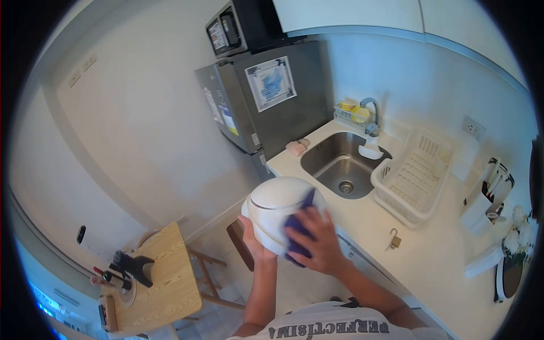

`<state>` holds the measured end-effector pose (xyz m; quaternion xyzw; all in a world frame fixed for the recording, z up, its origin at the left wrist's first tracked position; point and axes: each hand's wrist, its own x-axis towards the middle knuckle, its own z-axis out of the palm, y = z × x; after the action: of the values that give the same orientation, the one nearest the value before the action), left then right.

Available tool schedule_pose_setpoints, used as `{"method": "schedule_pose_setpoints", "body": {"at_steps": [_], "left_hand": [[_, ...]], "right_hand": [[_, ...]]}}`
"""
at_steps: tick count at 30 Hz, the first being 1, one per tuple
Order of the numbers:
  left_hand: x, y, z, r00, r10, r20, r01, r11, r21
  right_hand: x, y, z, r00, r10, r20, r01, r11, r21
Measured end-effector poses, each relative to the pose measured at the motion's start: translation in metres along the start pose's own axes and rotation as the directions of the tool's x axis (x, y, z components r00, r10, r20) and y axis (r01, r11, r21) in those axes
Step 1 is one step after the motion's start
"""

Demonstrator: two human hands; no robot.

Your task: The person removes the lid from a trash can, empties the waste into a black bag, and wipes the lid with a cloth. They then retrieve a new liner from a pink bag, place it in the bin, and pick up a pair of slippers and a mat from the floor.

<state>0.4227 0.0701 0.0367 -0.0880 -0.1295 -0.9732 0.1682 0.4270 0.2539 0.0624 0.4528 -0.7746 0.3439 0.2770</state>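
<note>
A large white rounded object, like a bowl or pot (282,195), is held up in front of my body, near the counter's edge. My left hand (256,241) grips its lower left side, with the fingers partly hidden behind it. A dark purple cloth (299,229) lies against the right side of the white object. Over the cloth, slightly blurred, my right hand (317,241) presses it to the surface with the fingers bent. The inside of the white object is out of sight.
A steel sink (334,170) with a faucet (371,110) is beyond the white object. On the counter (362,218) are a dish rack (416,175), a padlock (395,241) and a knife holder (479,207). A wooden table (170,272) stands at left, a grey fridge (306,73) behind.
</note>
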Motion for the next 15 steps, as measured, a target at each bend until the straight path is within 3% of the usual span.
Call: {"method": "schedule_pose_setpoints", "body": {"at_steps": [1, 3, 4, 5, 6, 7, 9, 10, 12, 14, 15], "left_hand": [[-0.006, -0.003, 0.001, 0.999, -0.036, 0.009, 0.036, 0.997, 0.061], [-0.015, -0.007, 0.016, 1.000, 0.005, 0.024, -0.009, 0.986, 0.167], [-0.018, -0.006, 0.021, 0.999, 0.002, 0.041, -0.009, 0.986, 0.165], [-0.026, -0.003, 0.024, 1.000, 0.000, 0.028, -0.006, 0.979, 0.202], [-0.033, -0.001, 0.022, 1.000, 0.000, 0.013, -0.003, 0.971, 0.237], [-0.037, 0.000, 0.017, 1.000, -0.004, 0.017, 0.000, 0.971, 0.237], [-0.045, 0.002, 0.007, 0.992, -0.090, 0.089, 0.069, 0.973, 0.220], [-0.047, 0.001, 0.004, 0.994, -0.086, 0.061, 0.068, 0.964, 0.258], [-0.047, 0.002, 0.009, 0.989, -0.131, 0.067, 0.112, 0.968, 0.225], [-0.047, 0.003, 0.015, 0.983, -0.166, 0.077, 0.149, 0.970, 0.193], [-0.050, 0.001, 0.016, 0.979, -0.186, 0.083, 0.156, 0.946, 0.286]], "right_hand": [[0.003, 0.004, 0.011, 1.000, -0.023, 0.018, 0.023, 1.000, 0.001], [0.003, 0.012, 0.011, 0.980, 0.104, -0.168, -0.100, 0.994, 0.034], [0.008, 0.020, 0.010, 0.979, 0.095, -0.180, -0.092, 0.995, 0.025], [0.010, 0.025, 0.009, 0.892, 0.379, -0.248, -0.271, 0.886, 0.377], [0.012, 0.030, 0.007, 0.743, 0.639, -0.200, -0.357, 0.631, 0.689], [0.014, 0.043, -0.003, 0.694, 0.720, 0.019, -0.464, 0.427, 0.776], [0.021, 0.058, -0.023, 0.650, 0.690, 0.319, -0.566, 0.160, 0.808], [0.020, 0.056, -0.024, 0.646, 0.694, 0.318, -0.567, 0.157, 0.808], [0.022, 0.048, -0.021, 0.889, 0.457, -0.028, -0.374, 0.761, 0.531], [0.024, 0.027, -0.025, 0.959, 0.267, -0.094, -0.217, 0.907, 0.361], [0.026, 0.019, -0.030, 0.984, 0.131, -0.121, -0.093, 0.956, 0.277]]}}
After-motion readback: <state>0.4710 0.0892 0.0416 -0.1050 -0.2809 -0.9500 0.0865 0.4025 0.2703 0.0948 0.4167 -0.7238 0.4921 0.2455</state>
